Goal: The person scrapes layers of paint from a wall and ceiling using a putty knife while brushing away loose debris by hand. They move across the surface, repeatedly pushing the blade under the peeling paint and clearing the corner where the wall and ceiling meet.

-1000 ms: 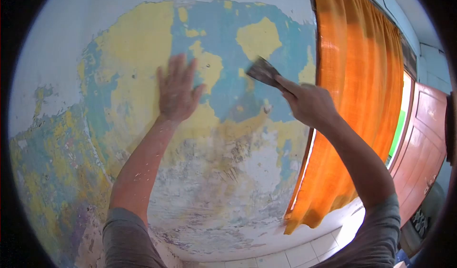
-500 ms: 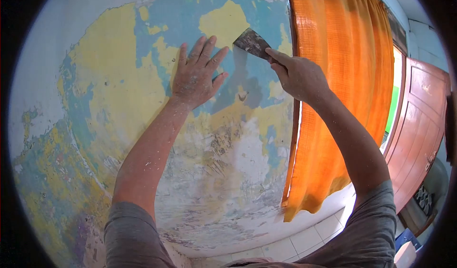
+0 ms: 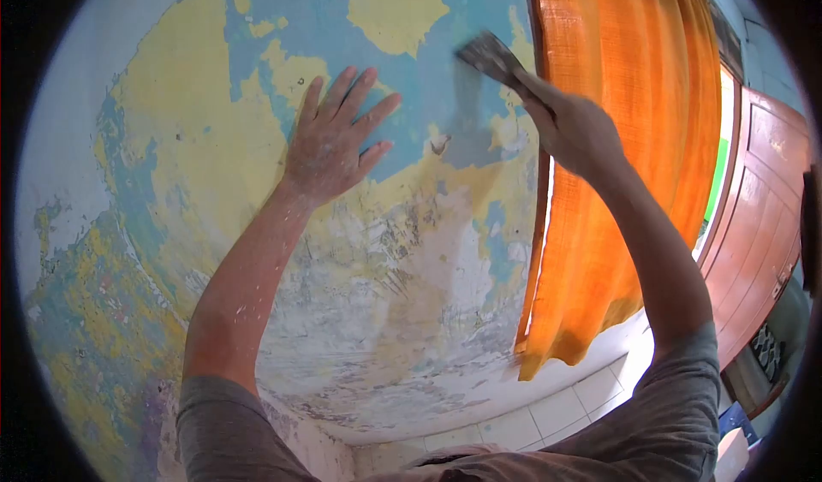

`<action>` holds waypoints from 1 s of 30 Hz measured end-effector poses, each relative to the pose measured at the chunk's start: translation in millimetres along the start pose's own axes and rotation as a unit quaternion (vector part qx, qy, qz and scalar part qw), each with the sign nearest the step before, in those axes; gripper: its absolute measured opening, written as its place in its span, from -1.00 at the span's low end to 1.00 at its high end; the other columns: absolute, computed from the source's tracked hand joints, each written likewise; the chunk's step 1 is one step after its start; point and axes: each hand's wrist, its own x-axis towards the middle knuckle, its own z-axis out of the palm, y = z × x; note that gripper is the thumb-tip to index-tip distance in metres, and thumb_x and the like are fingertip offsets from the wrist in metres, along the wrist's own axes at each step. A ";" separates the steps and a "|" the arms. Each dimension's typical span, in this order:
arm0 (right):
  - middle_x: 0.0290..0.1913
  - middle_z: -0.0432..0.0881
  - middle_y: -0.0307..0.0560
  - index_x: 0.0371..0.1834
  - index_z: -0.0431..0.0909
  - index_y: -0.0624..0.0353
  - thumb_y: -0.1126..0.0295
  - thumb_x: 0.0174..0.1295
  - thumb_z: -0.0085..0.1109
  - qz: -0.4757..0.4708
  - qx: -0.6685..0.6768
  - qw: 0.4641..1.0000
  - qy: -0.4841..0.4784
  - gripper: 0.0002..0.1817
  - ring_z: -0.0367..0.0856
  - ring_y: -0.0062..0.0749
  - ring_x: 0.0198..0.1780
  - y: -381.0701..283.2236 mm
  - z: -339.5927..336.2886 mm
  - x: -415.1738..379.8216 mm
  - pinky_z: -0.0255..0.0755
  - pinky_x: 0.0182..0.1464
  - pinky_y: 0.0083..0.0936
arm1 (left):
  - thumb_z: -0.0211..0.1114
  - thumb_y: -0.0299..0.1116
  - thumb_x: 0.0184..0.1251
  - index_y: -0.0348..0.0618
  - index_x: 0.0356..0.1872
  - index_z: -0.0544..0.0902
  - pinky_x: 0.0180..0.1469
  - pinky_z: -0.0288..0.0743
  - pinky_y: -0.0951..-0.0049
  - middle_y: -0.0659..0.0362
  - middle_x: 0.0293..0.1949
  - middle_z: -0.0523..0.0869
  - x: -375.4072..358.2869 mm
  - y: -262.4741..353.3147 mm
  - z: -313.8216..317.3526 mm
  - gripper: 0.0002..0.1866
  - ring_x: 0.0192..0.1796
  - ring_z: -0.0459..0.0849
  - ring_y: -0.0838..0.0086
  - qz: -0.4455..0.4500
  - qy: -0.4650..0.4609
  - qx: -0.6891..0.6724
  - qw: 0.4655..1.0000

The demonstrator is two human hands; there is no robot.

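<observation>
A wall (image 3: 197,131) with peeling yellow, blue and white paint fills most of the view. My left hand (image 3: 330,144) lies on it with fingers spread, dusted with pale flecks. In my right hand (image 3: 578,131) is a paint scraper (image 3: 492,57), gripped by its handle, its wide, stained blade slanting up and left. The blade is slightly blurred and casts a shadow on the blue paint just below it. A yellow patch (image 3: 396,11) shows to the left of the blade. Below the shadow, a small chipped hole (image 3: 439,145) marks the wall.
An orange curtain (image 3: 634,182) hangs right beside my right hand, along a dark wooden frame edge. Farther right stands a reddish-brown door (image 3: 753,217). White floor tiles (image 3: 556,413) run along the foot of the wall, and a chair (image 3: 766,354) is at the lower right.
My right hand has moved right with the scraper, and the blade now sits away from the yellow patch. The whole view has shifted a little. My left hand stays spread on the wall.
</observation>
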 end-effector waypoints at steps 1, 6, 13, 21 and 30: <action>-0.31 0.74 0.17 0.47 0.52 -0.27 0.07 0.56 0.04 0.020 -0.001 1.000 -0.018 -0.55 0.75 0.13 -0.25 6.2 2.9 -23.1 0.57 -0.22 -0.01 | 0.29 0.01 0.48 0.29 0.59 0.34 0.65 -0.11 -0.21 0.08 0.65 0.19 -11.7 0.3 -0.8 -0.31 0.69 0.10 0.11 0.008 -0.011 -0.019 1.000; -0.29 0.73 0.21 0.45 0.54 -0.22 0.12 0.51 0.11 0.049 -0.026 0.997 -0.060 -0.54 0.73 0.14 -0.24 22.2 23.6 -91.8 0.54 -0.23 0.00 | 0.31 0.01 0.46 0.30 0.58 0.35 0.64 -0.08 -0.20 0.09 0.66 0.18 -21.1 4.2 -2.0 -0.30 0.69 0.10 0.12 -0.021 -0.014 -0.015 1.000; -0.35 0.72 0.18 0.45 0.53 -0.21 0.16 0.52 0.11 0.045 0.026 0.998 -0.019 -0.55 0.72 0.14 -0.32 -13.2 47.3 -85.9 0.56 -0.27 -0.02 | 0.31 0.02 0.46 0.31 0.59 0.34 0.63 -0.06 -0.20 0.07 0.66 0.18 -42.2 8.9 8.8 -0.30 0.68 0.12 0.11 -0.049 0.005 -0.010 0.999; -0.34 0.73 0.08 0.49 0.50 -0.23 0.22 0.51 0.13 0.042 -0.012 0.997 -0.059 -0.52 0.75 0.01 -0.37 -49.2 45.2 -91.3 0.61 -0.29 -0.09 | 0.29 0.04 0.47 0.33 0.60 0.32 0.63 -0.05 -0.19 0.08 0.67 0.17 -55.2 11.2 11.8 -0.29 0.68 0.12 0.12 -0.039 -0.013 -0.008 0.999; -0.17 0.79 0.11 0.50 0.48 -0.21 0.18 0.52 0.10 0.134 0.003 0.988 -0.073 -0.51 0.78 0.01 -0.17 0.7 44.8 -140.0 0.62 -0.14 -0.14 | 0.28 0.02 0.49 0.34 0.62 0.29 0.66 -0.11 -0.15 0.12 0.68 0.16 -70.1 11.1 12.3 -0.29 0.70 0.08 0.15 -0.043 -0.006 -0.017 0.999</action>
